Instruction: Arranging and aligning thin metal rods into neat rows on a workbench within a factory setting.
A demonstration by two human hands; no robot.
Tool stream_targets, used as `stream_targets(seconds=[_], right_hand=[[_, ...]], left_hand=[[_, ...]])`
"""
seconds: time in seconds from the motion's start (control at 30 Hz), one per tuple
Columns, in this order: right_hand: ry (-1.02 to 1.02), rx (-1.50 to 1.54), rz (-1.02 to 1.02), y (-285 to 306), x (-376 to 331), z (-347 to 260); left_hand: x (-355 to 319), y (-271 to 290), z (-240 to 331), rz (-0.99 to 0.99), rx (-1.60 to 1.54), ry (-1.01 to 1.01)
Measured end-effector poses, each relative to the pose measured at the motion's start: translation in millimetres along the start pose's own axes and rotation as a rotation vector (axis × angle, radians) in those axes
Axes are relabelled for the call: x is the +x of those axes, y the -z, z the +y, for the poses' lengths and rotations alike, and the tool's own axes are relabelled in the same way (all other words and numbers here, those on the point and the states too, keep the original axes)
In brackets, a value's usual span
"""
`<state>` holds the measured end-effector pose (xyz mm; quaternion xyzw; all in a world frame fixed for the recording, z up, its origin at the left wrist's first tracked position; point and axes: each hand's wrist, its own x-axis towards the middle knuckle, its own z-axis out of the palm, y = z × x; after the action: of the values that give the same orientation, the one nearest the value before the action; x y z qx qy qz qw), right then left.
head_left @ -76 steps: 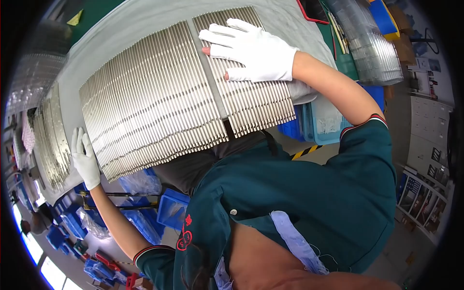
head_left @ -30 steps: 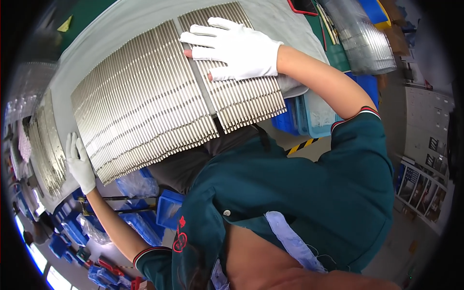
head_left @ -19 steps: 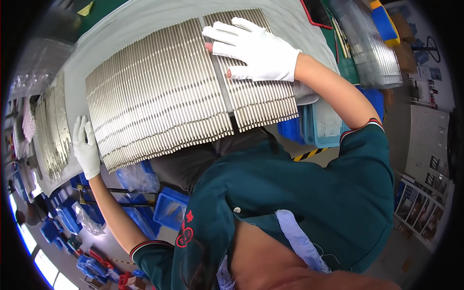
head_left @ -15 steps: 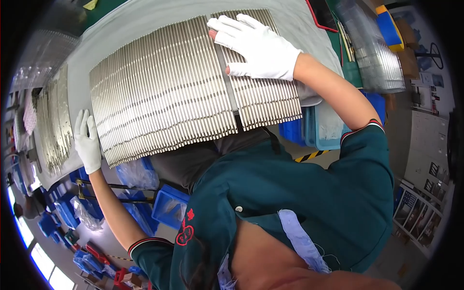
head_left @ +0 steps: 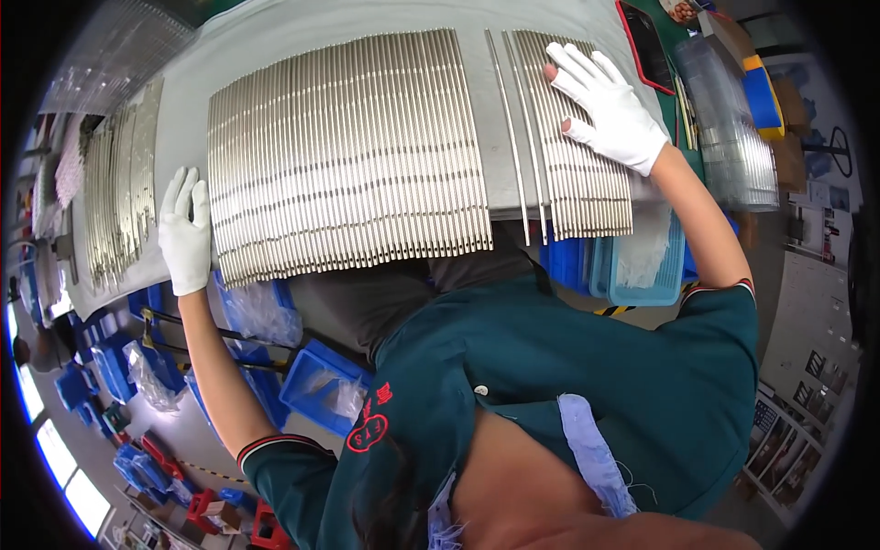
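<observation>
A wide sheet of slim metal rods [head_left: 348, 156], laid side by side, covers the middle of the cloth-covered table. My left hand [head_left: 186, 234], in a white glove, rests along the left edge of this group with its fingers extended. My right hand [head_left: 610, 110], gloved with the thumb and one fingertip bare, lies flat and spread on a smaller group of rods [head_left: 587, 197] at the right. Between the two groups lie two loose rods [head_left: 513, 137], apart from each other. The near ends of the rods overhang the table edge above my lap.
More metal strips [head_left: 119, 197] lie at the far left of the cloth [head_left: 275, 41]. Clear plastic trays [head_left: 733, 137] and a red-edged phone [head_left: 645, 46] are at the right. Blue bins [head_left: 321, 385] stand below the table, and a light-blue basket [head_left: 642, 291] is at the right.
My right hand has moved right with the smaller group, widening the gap. Two rods now lie separately in that gap. My left hand stays at the left edge; the whole view has shifted somewhat.
</observation>
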<state>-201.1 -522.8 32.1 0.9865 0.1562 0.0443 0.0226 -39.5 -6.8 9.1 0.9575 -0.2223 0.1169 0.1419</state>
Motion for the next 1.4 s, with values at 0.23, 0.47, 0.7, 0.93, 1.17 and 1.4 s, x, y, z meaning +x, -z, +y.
stream_targets(seconds=[0.23, 0.47, 0.7, 0.93, 1.17, 1.4], right_hand=[[0.146, -0.024, 0.014, 9, 51, -57], [-0.042, -0.167, -0.245, 27, 22, -31], [0.347, 0.133, 0.054, 3, 89, -90], [0.472, 0.171, 0.028, -12, 133, -124], [0.47, 0.209, 0.012, -12, 127, -116], [0.45, 0.151, 0.025, -11, 118, -106]], left_hand=[[3, -2, 1, 0.015, -0.047, 0.012], [1, 2, 3, 0.031, -0.046, 0.021], [1, -2, 2, 0.054, -0.031, 0.021], [0, -4, 2, 0.042, -0.041, 0.047], [-2, -5, 4, 0.061, -0.049, 0.009], [-1, -3, 0, 0.06, -0.068, 0.027]])
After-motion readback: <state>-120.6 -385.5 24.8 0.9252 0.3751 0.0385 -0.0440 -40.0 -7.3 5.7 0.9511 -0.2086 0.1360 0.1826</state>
